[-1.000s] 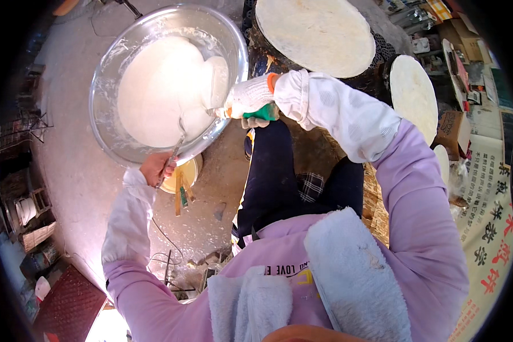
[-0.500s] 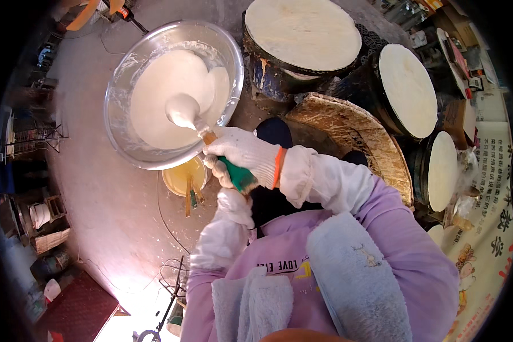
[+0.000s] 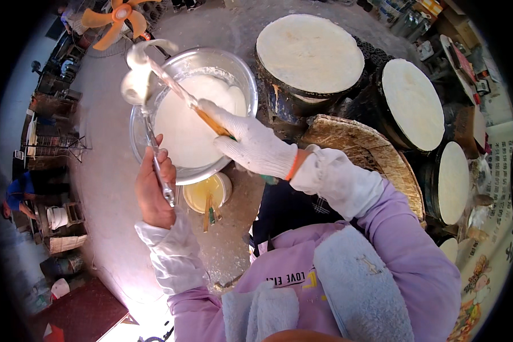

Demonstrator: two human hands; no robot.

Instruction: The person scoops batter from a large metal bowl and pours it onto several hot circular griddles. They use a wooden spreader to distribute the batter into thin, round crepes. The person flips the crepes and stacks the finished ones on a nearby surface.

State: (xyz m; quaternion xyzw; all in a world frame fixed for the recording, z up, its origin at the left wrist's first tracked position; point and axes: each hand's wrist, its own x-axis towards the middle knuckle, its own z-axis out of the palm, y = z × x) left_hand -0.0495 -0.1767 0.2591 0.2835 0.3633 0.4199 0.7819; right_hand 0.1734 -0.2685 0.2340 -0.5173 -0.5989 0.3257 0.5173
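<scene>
One bare hand [image 3: 153, 192] — visible again, with ladle [image 3: 148, 125]

Black letters [image 3: 289, 279] cross a purple sweatshirt [image 3: 293, 248]; small dark characters [image 3: 499, 182] form columns near the upper edge of a pale banner [image 3: 489, 239].

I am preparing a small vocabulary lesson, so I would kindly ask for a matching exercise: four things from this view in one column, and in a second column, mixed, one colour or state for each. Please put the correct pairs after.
Things
1. Left hand
2. Right hand
3. Bowl
4. Fan

Colours and states
A. With white mix inside
B. Orange blades
C. In a white glove, holding a tool
D. Bare, holding a metal handle

Right pairs: 1-D; 2-C; 3-A; 4-B
</scene>
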